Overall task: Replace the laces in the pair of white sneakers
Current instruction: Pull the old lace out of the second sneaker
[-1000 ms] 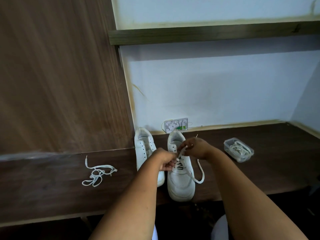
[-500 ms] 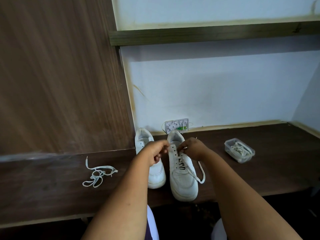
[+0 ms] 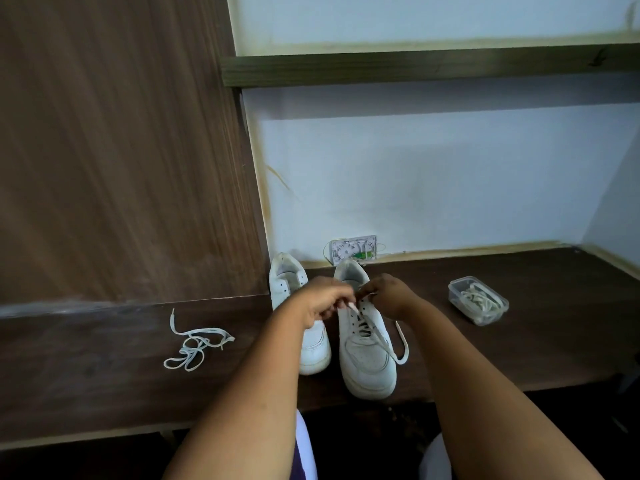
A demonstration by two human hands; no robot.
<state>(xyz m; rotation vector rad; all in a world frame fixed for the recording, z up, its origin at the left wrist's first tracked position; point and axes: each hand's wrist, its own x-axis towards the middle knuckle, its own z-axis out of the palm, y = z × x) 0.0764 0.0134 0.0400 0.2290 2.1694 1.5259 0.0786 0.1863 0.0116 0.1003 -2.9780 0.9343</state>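
Two white sneakers stand side by side on the dark wooden desk, toes toward me. The left sneaker (image 3: pixel 313 348) has no lace in its eyelets. The right sneaker (image 3: pixel 367 358) is laced partway up with a white lace (image 3: pixel 388 348); one end loops down over its right side. My left hand (image 3: pixel 325 301) pinches a lace tip above the upper eyelets. My right hand (image 3: pixel 388 294) pinches the lace at the shoe's upper right eyelets. Both hands hide the tongue area.
A loose white lace (image 3: pixel 195 344) lies tangled on the desk (image 3: pixel 104 375) to the left. A clear plastic box (image 3: pixel 478 301) holding laces sits at the right. A white wall socket (image 3: pixel 353 249) is behind the shoes. A wooden panel rises at the left, a shelf above.
The right sneaker has slid back a little from the desk's front edge. Both hands have moved up from the middle eyelets to the top of the lacing, my left hand now drawing a lace tip out.
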